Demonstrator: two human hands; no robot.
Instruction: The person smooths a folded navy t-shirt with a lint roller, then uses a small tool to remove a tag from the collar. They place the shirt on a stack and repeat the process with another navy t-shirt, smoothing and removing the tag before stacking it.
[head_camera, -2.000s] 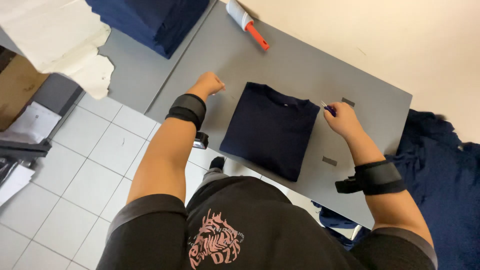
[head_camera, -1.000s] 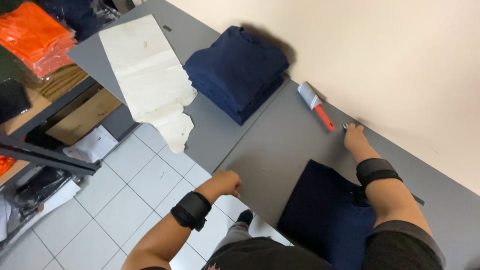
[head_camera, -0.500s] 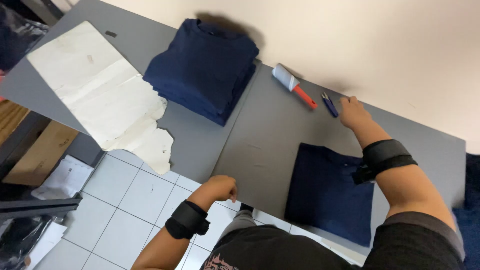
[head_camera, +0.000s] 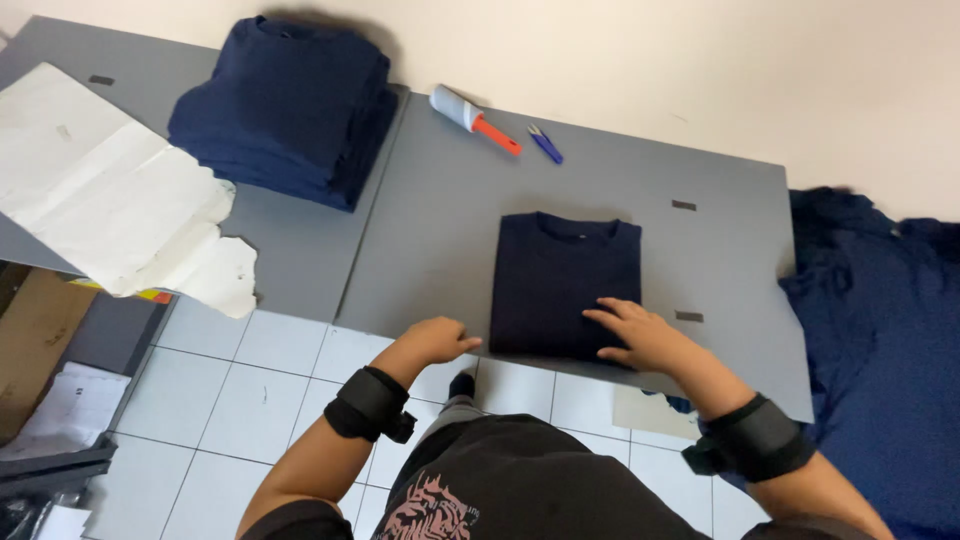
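The folded navy shirt (head_camera: 566, 282) lay flat on the grey tabletop (head_camera: 720, 260), its lower hem at the near edge and its collar toward the wall. The right hand (head_camera: 640, 335) rested palm down on the shirt's lower right part, fingers spread and released, grasping nothing. The left hand (head_camera: 437, 338) sat at the near edge just beside the shirt's lower left corner, fingers curled loosely inward; whether they pinched the hem could not be told. A stack of folded navy garments (head_camera: 285, 110) stood toward the far left of the tabletop, well apart from the shirt. A lint roller (head_camera: 470, 115) with an orange handle and small blue snips (head_camera: 545, 143) lay near the far edge. A torn white paper sheet (head_camera: 115, 200) overhung the left end, and a heap of loose navy cloth (head_camera: 880, 340) lay off the right edge. Risk, as judged: since the shirt sat right at the near edge, a pull toward the body could drag the hem over and undo the fold; uneven pressure from one flat hand could skew the layers. Containers: a brown cardboard box (head_camera: 35, 335) showed at lower left below the tabletop; its contents could not be made out.
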